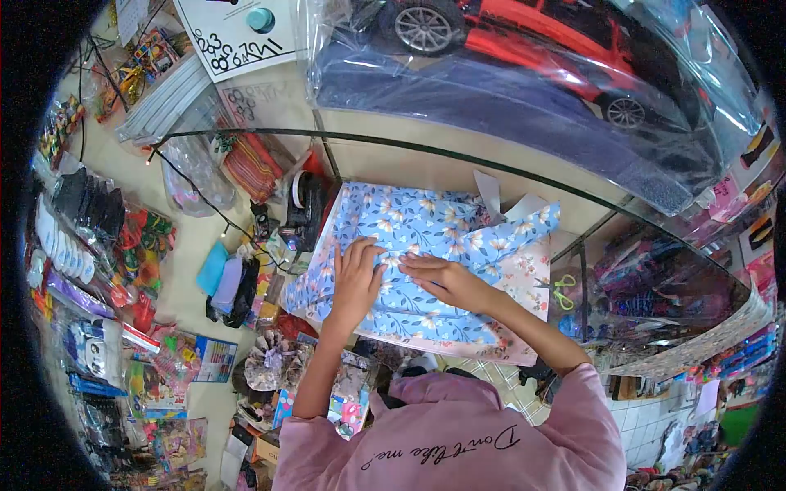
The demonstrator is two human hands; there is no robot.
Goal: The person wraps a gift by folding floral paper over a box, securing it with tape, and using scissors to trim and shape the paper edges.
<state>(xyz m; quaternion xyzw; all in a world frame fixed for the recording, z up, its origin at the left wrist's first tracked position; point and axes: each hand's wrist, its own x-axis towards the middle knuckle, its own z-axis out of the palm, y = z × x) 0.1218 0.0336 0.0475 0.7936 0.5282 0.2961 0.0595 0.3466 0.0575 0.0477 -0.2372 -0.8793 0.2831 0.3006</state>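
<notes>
Blue floral wrapping paper (pixel 409 225) lies folded in front of me, and its right end sticks out as a loose strip. Beneath it a pink floral sheet (pixel 524 299) shows along the right and front edges. My left hand (pixel 356 274) rests on the blue paper with its fingers apart. Close beside it, my right hand (pixel 438 278) lies palm down on the same paper, fingers stretched out toward the left. Neither hand holds anything that I can see. Whatever is inside the folded paper is hidden.
Behind the paper runs a glass case edge (pixel 393 137), with a boxed red toy car (pixel 532 41) above. Scissors with yellow-green handles (pixel 563 291) are at the right. A black tape dispenser (pixel 304 213) stands at the left, near several packaged goods.
</notes>
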